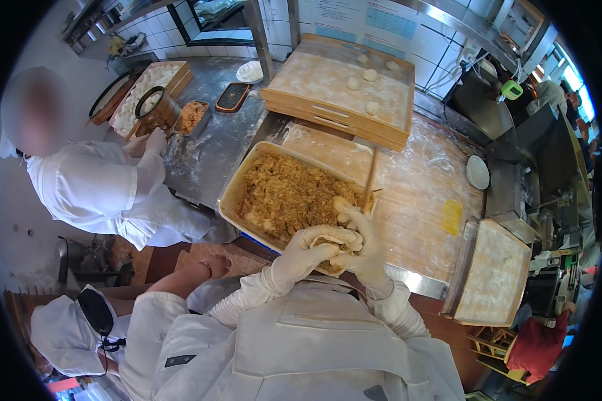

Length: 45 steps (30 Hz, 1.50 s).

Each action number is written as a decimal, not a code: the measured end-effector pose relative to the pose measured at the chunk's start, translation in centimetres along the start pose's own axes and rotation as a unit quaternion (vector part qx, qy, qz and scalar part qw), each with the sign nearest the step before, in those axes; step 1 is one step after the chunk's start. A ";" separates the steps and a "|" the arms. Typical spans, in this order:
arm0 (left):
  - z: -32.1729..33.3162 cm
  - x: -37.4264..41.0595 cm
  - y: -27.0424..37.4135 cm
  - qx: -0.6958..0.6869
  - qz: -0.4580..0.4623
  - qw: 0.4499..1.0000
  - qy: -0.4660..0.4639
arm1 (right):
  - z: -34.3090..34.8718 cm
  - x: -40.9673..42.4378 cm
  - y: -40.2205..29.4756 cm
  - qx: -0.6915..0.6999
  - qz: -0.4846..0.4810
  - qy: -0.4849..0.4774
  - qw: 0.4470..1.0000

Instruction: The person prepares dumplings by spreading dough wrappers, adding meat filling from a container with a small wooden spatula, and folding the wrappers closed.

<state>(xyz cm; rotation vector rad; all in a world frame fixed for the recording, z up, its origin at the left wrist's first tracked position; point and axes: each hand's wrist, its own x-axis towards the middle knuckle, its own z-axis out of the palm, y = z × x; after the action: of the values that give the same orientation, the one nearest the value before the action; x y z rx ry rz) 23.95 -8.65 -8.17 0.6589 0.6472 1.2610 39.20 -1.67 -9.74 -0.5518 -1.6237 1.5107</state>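
My left hand (pixel 306 253), in a pale glove, cups a dough wrapper (pixel 332 272) with brown filling (pixel 329 241) showing inside it. Gloved as well, my right hand (pixel 362 250) meets it from the other side, its thumb and fingers on the wrapper and one finger raised. Both hands are in front of my apron, at the near right corner of a cream tub (pixel 229 203). Chopped brown filling (pixel 296 190) covers the tub's inside. A wooden stick (pixel 370 175) leans at the tub's right end; its lower end is hidden near my right hand.
Stacked wooden trays (pixel 331 108) at the back carry several dough balls (pixel 369 75). A floured board (pixel 421 200) extends right, with a white bowl (pixel 478 172) and a yellow scraper (pixel 451 217). One co-worker (pixel 90 175) works at the left counter; another person (pixel 145 321) is close on my left.
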 end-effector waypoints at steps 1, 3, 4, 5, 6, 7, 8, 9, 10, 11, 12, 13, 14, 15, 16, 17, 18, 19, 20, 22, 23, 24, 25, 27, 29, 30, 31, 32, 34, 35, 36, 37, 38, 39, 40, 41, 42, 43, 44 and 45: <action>-0.1 -0.1 -0.2 -0.023 0.003 1.000 -0.003 | 0.2 0.0 0.4 0.031 0.013 -0.029 0.999; -0.3 -0.2 -0.6 -0.070 0.011 0.997 -0.008 | 1.2 -0.3 0.4 0.118 0.081 -0.030 0.989; -0.3 -0.1 -0.9 -0.068 0.017 0.998 -0.002 | 1.6 -0.4 0.5 0.161 0.115 -0.031 0.980; -0.3 -0.1 -1.1 -0.066 0.023 0.998 0.004 | 1.8 -0.4 0.5 0.238 0.153 -0.024 0.959; -0.3 -0.1 -1.1 -0.064 0.031 0.997 0.010 | 2.0 -0.5 0.5 0.313 0.191 -0.019 0.930; -0.2 -0.2 -1.0 -0.057 0.030 0.998 0.013 | 2.0 -0.5 0.5 0.386 0.228 -0.013 0.894; 0.0 -0.2 -0.7 -0.051 0.029 0.998 0.015 | 2.1 -0.4 0.4 0.368 0.231 -0.021 0.901; 0.1 -0.3 -0.5 -0.044 0.026 0.999 0.018 | 2.0 -0.4 0.3 0.350 0.234 -0.028 0.907; 0.1 -0.4 -0.6 -0.061 0.018 0.997 0.034 | 2.0 -0.4 0.3 0.333 0.237 -0.035 0.912; 0.1 -0.4 -0.7 -0.078 0.010 0.996 0.050 | 2.0 -0.3 0.3 0.335 0.248 -0.023 0.908; 0.1 -0.4 -0.7 -0.095 0.002 0.993 0.064 | 2.1 -0.2 0.4 0.338 0.259 -0.012 0.905; 0.1 -0.4 -0.7 -0.099 0.003 0.993 0.066 | 2.1 -0.2 0.4 0.340 0.269 0.000 0.901; 0.2 -0.3 -0.7 -0.104 0.004 0.992 0.067 | 2.3 -0.3 0.4 0.292 0.209 -0.011 0.933; 0.3 -0.4 -0.6 -0.110 0.007 0.991 0.069 | 2.5 -0.4 0.1 0.240 0.150 -0.024 0.959; 0.2 -0.5 -0.6 -0.100 0.001 0.993 0.063 | 2.6 -0.5 -0.1 0.188 0.089 -0.036 0.978; 0.2 -0.6 -0.6 -0.089 -0.004 0.994 0.056 | 2.4 -0.6 0.0 0.172 0.097 -0.038 0.980; 0.1 -0.6 -0.6 -0.077 -0.011 0.996 0.048 | 2.1 -0.7 0.4 0.157 0.104 -0.038 0.981; 0.3 -0.6 -0.6 -0.046 0.001 0.998 0.048 | 1.9 -0.7 0.6 0.141 0.110 -0.039 0.983; 0.7 -0.6 -0.6 -0.015 0.013 0.999 0.047 | 1.9 -0.8 0.4 0.161 0.127 -0.031 0.978; 1.0 -0.6 -0.9 -0.025 0.006 0.998 0.056 | 1.9 -0.9 0.0 0.199 0.161 -0.018 0.966; 1.0 -0.5 -1.3 -0.067 -0.012 0.996 0.064 | 1.7 -1.1 0.5 0.139 0.105 -0.002 0.985; 0.9 -0.4 -1.5 -0.109 -0.031 0.991 0.073 | 1.6 -1.4 1.6 0.078 0.050 0.015 0.996; 1.0 -0.1 -1.7 -0.105 -0.021 0.992 0.070 | 1.4 -1.6 2.4 0.015 -0.006 0.031 0.999; 1.3 0.9 -1.9 -0.094 0.000 0.993 0.064 | 1.3 -1.9 3.1 0.165 0.131 0.064 0.975; 2.1 1.6 -1.6 -0.126 0.025 0.989 0.079 | 1.1 -2.0 2.9 0.280 0.206 0.101 0.932; 2.4 1.9 -1.7 -0.143 0.037 0.985 0.087 | 1.3 -2.0 2.1 0.320 0.216 0.123 0.914; 2.6 2.2 -1.9 -0.142 0.034 0.985 0.088 | 1.4 -2.0 1.6 0.359 0.226 0.145 0.894; 2.8 2.5 -2.2 -0.142 0.031 0.985 0.088 | 1.2 -2.1 2.3 0.352 0.217 0.141 0.899; 3.3 2.7 -2.5 -0.018 0.040 0.992 0.121 | 1.0 -2.2 3.5 0.340 0.202 0.137 0.908; 3.8 2.5 -2.6 0.106 0.053 0.982 0.150 | 0.7 -2.5 3.6 0.301 0.212 0.136 0.920; 3.9 2.4 -2.9 0.143 0.058 0.975 0.157 | 0.6 -2.3 3.1 0.263 0.221 0.133 0.930; 3.9 2.3 -3.3 0.180 0.063 0.968 0.165 | 0.5 -2.2 2.7 0.224 0.230 0.129 0.938; 3.4 2.4 -4.1 0.130 0.059 0.978 0.152 | 0.5 -2.3 2.9 0.220 0.223 0.141 0.939; 3.3 2.5 -4.6 0.080 0.053 0.986 0.137 | 0.5 -2.6 3.2 0.215 0.215 0.154 0.940; 3.4 2.4 -4.9 0.042 0.038 0.987 0.151 | 0.5 -3.0 3.5 0.210 0.207 0.167 0.941; 3.5 2.3 -5.1 0.004 0.021 0.986 0.164 | 0.4 -3.2 3.6 0.215 0.212 0.168 0.939; 3.6 2.3 -5.2 -0.034 0.005 0.984 0.177 | 0.3 -3.3 3.8 0.220 0.215 0.169 0.936; 3.4 2.3 -5.7 -0.047 0.002 0.982 0.184 | 0.3 -3.4 3.9 0.225 0.218 0.171 0.934; 2.7 2.4 -6.4 -0.060 -0.003 0.980 0.190 | 0.3 -3.4 3.8 0.242 0.223 0.177 0.928; 1.8 2.6 -7.2 -0.070 -0.009 0.979 0.193 | 0.2 -3.3 4.5 0.236 0.239 0.178 0.925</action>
<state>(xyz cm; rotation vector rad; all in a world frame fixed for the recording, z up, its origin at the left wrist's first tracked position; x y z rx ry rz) 30.31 -7.53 -12.60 0.2897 0.8713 1.4170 39.91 -3.59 -14.94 -0.9239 -0.8299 1.9381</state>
